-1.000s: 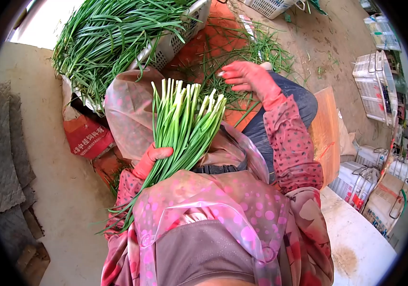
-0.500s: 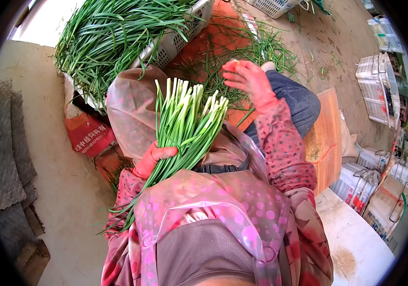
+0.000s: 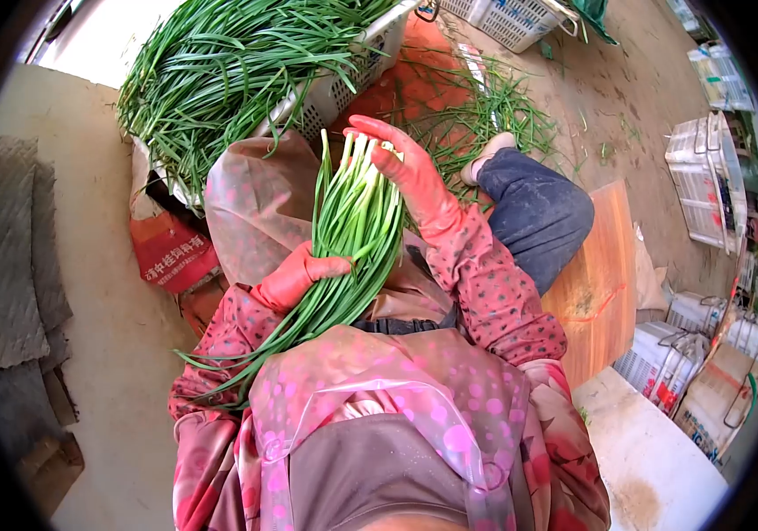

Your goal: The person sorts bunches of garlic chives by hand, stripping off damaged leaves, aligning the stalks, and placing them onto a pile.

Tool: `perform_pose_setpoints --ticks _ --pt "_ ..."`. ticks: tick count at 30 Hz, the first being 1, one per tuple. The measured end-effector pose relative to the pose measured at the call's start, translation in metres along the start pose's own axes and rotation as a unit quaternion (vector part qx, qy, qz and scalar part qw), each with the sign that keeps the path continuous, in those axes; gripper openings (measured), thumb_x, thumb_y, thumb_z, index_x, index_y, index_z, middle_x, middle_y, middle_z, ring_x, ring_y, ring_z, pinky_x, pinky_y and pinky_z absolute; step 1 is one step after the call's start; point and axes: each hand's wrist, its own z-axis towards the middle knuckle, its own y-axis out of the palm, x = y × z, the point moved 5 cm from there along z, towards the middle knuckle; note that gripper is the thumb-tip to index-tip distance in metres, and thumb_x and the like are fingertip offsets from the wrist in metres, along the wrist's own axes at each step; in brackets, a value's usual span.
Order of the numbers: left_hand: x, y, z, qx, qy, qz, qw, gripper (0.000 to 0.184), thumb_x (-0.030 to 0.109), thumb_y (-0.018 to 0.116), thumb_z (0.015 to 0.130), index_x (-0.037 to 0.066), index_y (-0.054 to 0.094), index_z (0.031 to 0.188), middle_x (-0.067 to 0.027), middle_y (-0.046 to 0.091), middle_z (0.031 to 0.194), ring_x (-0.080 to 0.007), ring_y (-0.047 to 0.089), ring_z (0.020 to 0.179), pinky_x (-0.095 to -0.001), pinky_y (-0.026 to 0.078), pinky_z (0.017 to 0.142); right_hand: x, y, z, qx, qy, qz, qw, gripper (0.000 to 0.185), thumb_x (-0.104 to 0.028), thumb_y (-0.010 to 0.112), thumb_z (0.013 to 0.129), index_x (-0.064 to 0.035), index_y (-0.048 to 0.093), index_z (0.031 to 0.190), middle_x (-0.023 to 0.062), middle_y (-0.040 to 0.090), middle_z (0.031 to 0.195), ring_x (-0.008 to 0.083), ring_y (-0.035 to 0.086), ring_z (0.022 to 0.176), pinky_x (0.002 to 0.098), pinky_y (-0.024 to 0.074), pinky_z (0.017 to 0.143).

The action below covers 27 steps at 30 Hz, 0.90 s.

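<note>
A bundle of long green stalks with pale ends [image 3: 352,226] lies over my lap, pale ends pointing away from me. My left hand [image 3: 299,274], in a red glove, is wrapped round its middle, thumb across the stalks. Above it, my right hand [image 3: 410,173], also gloved, rests against the pale ends with its palm and slightly curved fingers; the fingers are apart from the thumb and grip nothing. The leafy ends trail over my left sleeve [image 3: 219,345].
A white crate [image 3: 339,88] heaped with green leaves [image 3: 228,80] stands at the upper left. Loose stalks [image 3: 507,111] litter the floor. A wooden board [image 3: 596,283] lies right of my knee, and more crates [image 3: 706,181] stand at the far right.
My right hand has moved left and down onto the pale ends of the bundle. The bundle is more upright and narrower, and my left hand has shifted slightly right with it.
</note>
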Motion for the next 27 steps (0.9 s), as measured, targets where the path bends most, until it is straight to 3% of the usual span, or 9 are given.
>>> perform_pose_setpoints --ticks 2,4,6,7,10,15,18,24,27 --pt "-0.002 -0.006 -0.002 0.011 -0.001 0.032 0.999 0.035 0.019 0.07 0.079 0.002 0.062 0.109 -0.002 0.066 0.091 -0.0114 0.063 0.08 -0.0269 0.051 0.075 -0.003 0.002 -0.003 -0.072 -0.013 0.155 0.985 0.095 -0.064 0.065 0.075 0.0027 0.039 0.136 0.0146 0.05 0.132 0.0189 0.053 0.114 0.032 0.0398 0.1" --pt "-0.007 -0.005 -0.003 0.017 -0.013 0.024 0.999 0.033 0.019 0.07 0.079 0.002 0.063 0.106 -0.0012 0.066 0.089 -0.011 0.063 0.08 -0.0266 0.051 0.075 -0.005 0.003 -0.007 -0.052 -0.031 0.072 0.996 0.09 -0.052 0.075 0.073 0.0017 0.039 0.136 0.0129 0.049 0.133 0.0182 0.054 0.113 0.0311 0.0419 0.098" --pt "-0.009 0.005 -0.004 0.028 0.006 0.024 0.999 0.033 0.02 0.069 0.079 0.001 0.063 0.105 -0.0009 0.065 0.09 -0.0106 0.062 0.079 -0.0262 0.051 0.075 0.0 0.01 -0.008 -0.006 -0.051 0.022 0.998 0.065 -0.029 0.076 0.079 -0.0018 0.048 0.131 0.01 0.057 0.122 0.015 0.059 0.102 0.0282 0.0472 0.089" --pt "-0.007 0.007 -0.006 0.017 0.001 0.053 0.998 0.036 0.023 0.07 0.081 0.001 0.061 0.108 -0.0016 0.065 0.094 -0.0102 0.061 0.082 -0.0263 0.05 0.076 0.0 0.009 -0.009 -0.006 -0.052 0.024 0.998 0.065 -0.029 0.076 0.079 -0.0018 0.048 0.131 0.01 0.057 0.122 0.015 0.059 0.102 0.0282 0.0472 0.089" --pt "-0.002 0.015 -0.013 -0.003 -0.034 0.097 0.995 0.041 0.023 0.069 0.084 0.001 0.058 0.117 -0.0023 0.064 0.102 -0.0121 0.061 0.09 -0.0283 0.049 0.082 0.006 0.005 -0.011 0.047 0.057 0.027 0.997 0.023 -0.008 0.067 0.083 -0.0029 0.063 0.105 0.0011 0.064 0.09 0.0083 0.06 0.08 0.0235 0.0492 0.073" --pt "0.039 0.024 -0.017 0.037 0.07 0.088 0.993 0.059 0.036 0.064 0.088 -0.002 0.046 0.13 -0.0073 0.059 0.117 -0.0143 0.057 0.104 -0.0294 0.045 0.092 0.008 0.001 -0.02 0.045 0.073 0.072 0.994 0.017 -0.008 0.069 0.082 -0.0046 0.061 0.097 0.0013 0.064 0.087 0.009 0.061 0.078 0.0248 0.0502 0.072" --pt "0.059 0.009 0.004 0.138 0.132 0.12 0.974 0.047 0.031 0.058 0.092 -0.001 0.051 0.126 -0.008 0.06 0.115 -0.0135 0.058 0.103 -0.0279 0.047 0.09 0.01 0.008 -0.019 0.032 0.07 0.103 0.992 0.019 -0.008 0.069 0.082 -0.0043 0.061 0.098 0.0015 0.064 0.089 0.0094 0.061 0.08 0.0251 0.0501 0.074" --pt "0.056 -0.009 0.023 0.207 0.115 0.198 0.951 0.027 0.022 0.059 0.093 -0.001 0.063 0.106 -0.0026 0.066 0.089 -0.0085 0.061 0.076 -0.0227 0.049 0.072 0.011 0.009 -0.017 0.016 0.008 0.102 0.995 0.041 -0.003 0.067 0.081 -0.0061 0.058 0.121 0.0028 0.063 0.099 0.0107 0.058 0.09 0.0248 0.0477 0.082" --pt "0.068 0.0 0.017 0.199 0.128 0.388 0.891 0.03 0.026 0.06 0.091 -0.001 0.067 0.102 -0.0088 0.069 0.086 -0.0135 0.062 0.078 -0.0301 0.05 0.074 0.015 0.009 -0.014 0.008 0.086 0.054 0.995 0.028 -0.011 0.071 0.081 -0.0047 0.064 0.107 0.0008 0.064 0.09 0.0086 0.058 0.08 0.0238 0.0478 0.073"
